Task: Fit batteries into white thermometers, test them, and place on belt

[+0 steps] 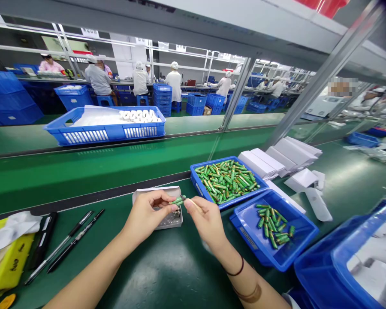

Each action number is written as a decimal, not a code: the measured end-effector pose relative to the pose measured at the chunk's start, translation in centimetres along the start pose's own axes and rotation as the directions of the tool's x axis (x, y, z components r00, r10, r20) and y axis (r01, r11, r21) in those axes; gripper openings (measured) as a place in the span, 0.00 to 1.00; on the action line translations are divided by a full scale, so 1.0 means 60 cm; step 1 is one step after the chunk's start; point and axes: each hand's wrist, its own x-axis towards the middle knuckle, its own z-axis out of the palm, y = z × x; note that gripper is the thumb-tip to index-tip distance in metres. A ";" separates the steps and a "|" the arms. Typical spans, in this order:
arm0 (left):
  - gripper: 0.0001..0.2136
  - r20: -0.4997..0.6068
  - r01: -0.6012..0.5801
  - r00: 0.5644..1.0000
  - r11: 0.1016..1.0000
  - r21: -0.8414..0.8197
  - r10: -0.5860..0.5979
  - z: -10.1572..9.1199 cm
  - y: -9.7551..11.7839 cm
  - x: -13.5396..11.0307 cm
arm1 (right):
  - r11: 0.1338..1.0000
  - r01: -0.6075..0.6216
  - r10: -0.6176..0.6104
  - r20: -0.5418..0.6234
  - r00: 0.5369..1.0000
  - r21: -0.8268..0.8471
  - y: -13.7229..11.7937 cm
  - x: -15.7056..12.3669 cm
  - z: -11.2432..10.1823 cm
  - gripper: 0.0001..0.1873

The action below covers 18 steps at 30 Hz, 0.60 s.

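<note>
My left hand (150,213) is closed, pinching a small green stick-shaped piece (178,200) between thumb and fingers. In my right hand (209,221) is a slim tool (195,205) with a pale handle and a dark tip; its exact kind is too small to make out. That tip meets the right end of the green piece. Under both hands stands an open white box (176,222) with small shiny parts inside, partly hidden by my left hand. Right of it, a blue tray (197,189) is heaped with green pieces (228,178). A nearer blue tray (244,240) holds several more.
White cartons (260,163) are stacked behind the trays. At right is a blue bin (337,274) of white items. Two pens (75,240), a black case (44,240) and a yellow box (17,262) lie left. Beyond, a blue basket (112,133) stands by a metal post (238,94); people sit farther back.
</note>
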 end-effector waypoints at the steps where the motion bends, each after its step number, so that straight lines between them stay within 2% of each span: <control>1: 0.04 -0.011 -0.014 1.000 1.000 0.024 0.015 -0.001 0.003 0.000 | 0.986 0.089 -0.097 -0.048 0.994 -0.139 -0.003 -0.004 0.000 0.21; 2: 0.04 -0.022 -0.029 0.999 0.998 0.047 0.030 -0.003 0.005 -0.001 | 0.939 0.180 -0.210 -0.075 0.975 -0.292 -0.006 -0.008 -0.001 0.19; 4: 0.04 -0.021 -0.046 0.999 0.994 0.099 0.049 -0.007 0.009 -0.004 | 0.792 0.303 -0.400 -0.076 0.913 -0.530 -0.009 -0.013 -0.004 0.17; 5: 0.04 -0.002 -0.046 0.999 0.991 0.129 0.046 -0.009 0.010 -0.006 | 0.753 0.319 -0.446 -0.090 0.890 -0.576 -0.009 -0.014 -0.006 0.16; 6: 0.04 0.024 -0.040 0.999 0.986 0.161 0.036 -0.010 0.010 -0.008 | 0.753 0.308 -0.460 -0.130 0.878 -0.581 -0.008 -0.013 -0.009 0.15; 7: 0.04 0.048 -0.033 0.999 0.981 0.191 0.024 -0.010 0.010 -0.011 | 0.795 0.279 -0.434 -0.185 0.881 -0.538 -0.006 -0.010 -0.011 0.16; 9: 0.06 0.046 -0.040 0.999 0.972 0.231 0.030 -0.006 0.007 -0.017 | 0.949 0.179 -0.245 -0.250 0.937 -0.260 -0.001 -0.003 -0.012 0.18; 10: 0.07 0.015 -0.060 0.998 0.966 0.250 0.058 -0.003 0.005 -0.020 | 0.990 0.111 -0.126 -0.212 0.969 -0.081 0.002 0.001 -0.010 0.19; 11: 0.07 -0.016 -0.094 0.995 0.957 0.276 0.103 0.001 0.002 -0.022 | 0.996 0.038 -0.027 -0.129 0.991 0.083 0.005 0.005 -0.006 0.20; 13: 0.05 -0.033 -0.196 0.975 0.921 0.336 0.220 0.008 -0.003 -0.026 | 0.950 -0.083 0.076 0.033 0.997 0.301 0.010 0.010 0.004 0.21; 15: 0.05 0.021 -0.288 0.953 0.884 0.369 0.302 0.012 -0.006 -0.028 | 0.900 -0.146 0.116 0.099 0.988 0.410 0.012 0.012 0.012 0.23; 16: 0.06 0.054 -0.307 0.950 0.881 0.360 0.309 0.013 -0.006 -0.027 | 0.865 -0.184 0.141 0.126 0.982 0.467 0.011 0.012 0.013 0.23; 18: 0.07 0.109 -0.262 0.965 0.915 0.305 0.240 0.009 -0.003 -0.024 | 0.798 -0.250 0.182 0.175 0.967 0.548 0.008 0.012 0.011 0.23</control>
